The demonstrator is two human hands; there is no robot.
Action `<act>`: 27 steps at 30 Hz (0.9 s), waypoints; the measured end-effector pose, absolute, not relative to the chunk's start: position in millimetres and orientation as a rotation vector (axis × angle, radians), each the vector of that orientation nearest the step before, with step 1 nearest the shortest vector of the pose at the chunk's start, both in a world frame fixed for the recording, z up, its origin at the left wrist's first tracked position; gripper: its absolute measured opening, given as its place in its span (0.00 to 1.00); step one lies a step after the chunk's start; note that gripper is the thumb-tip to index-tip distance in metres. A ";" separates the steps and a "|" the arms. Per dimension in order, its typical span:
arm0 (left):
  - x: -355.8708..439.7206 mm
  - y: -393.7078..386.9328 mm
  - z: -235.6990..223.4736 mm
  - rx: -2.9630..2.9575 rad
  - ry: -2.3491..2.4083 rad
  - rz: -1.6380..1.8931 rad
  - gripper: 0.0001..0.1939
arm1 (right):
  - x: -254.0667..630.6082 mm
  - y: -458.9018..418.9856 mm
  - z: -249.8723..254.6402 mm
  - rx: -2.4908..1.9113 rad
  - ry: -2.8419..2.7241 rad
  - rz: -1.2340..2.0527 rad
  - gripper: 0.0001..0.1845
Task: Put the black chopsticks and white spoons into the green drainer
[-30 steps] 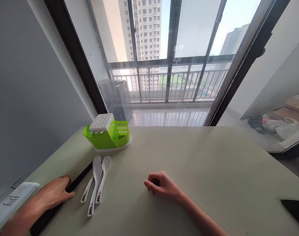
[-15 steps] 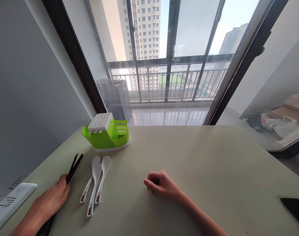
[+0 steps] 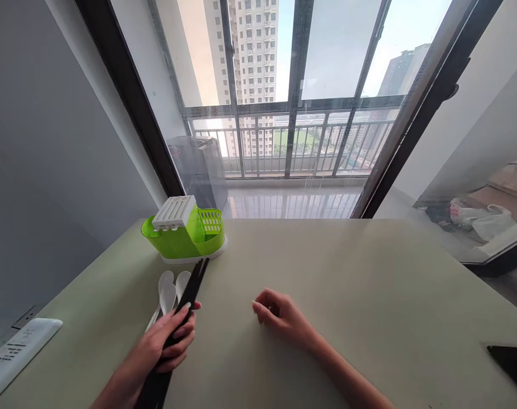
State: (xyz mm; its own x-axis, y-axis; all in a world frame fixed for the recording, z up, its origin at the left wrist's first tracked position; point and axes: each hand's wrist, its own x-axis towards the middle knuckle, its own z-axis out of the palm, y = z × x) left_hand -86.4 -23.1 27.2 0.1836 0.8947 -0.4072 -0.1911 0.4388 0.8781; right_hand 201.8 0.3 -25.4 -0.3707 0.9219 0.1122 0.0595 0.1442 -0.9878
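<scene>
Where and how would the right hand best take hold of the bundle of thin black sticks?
I'd suggest pinching the thin black sticks across their exposed upper length, just beyond the left hand, coming from the right. The right hand is on that side, the left hand's fingers cover the middle, and glossy white spoons lie close on the left.

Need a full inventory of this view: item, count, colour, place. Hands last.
chopsticks: several, exact count unclear, black, in left grip
spoons: three, white, on table, partly hidden
caddy: one, green and white, table's far left
flat bar: one, white, left edge
dark object: one, black, right edge
table: one, pale green, foreground
bulky object: one, grey, behind glass
tower: one, beige, outside
left hand: one, bare, near spoons
right hand: one, bare, mid-table, curled
</scene>
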 end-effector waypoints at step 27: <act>70.7 -57.4 -14.2 2.151 1.694 0.254 0.36 | 195.2 6.1 -47.4 -1.336 -1.643 0.612 0.24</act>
State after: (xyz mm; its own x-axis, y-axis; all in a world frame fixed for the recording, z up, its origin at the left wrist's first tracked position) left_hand 70.7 -57.4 -14.2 0.2533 0.9626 -0.0964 0.8920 -0.1939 0.4083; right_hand 195.2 6.1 -47.4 -0.0076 0.9429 0.3329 0.4954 0.2927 -0.8178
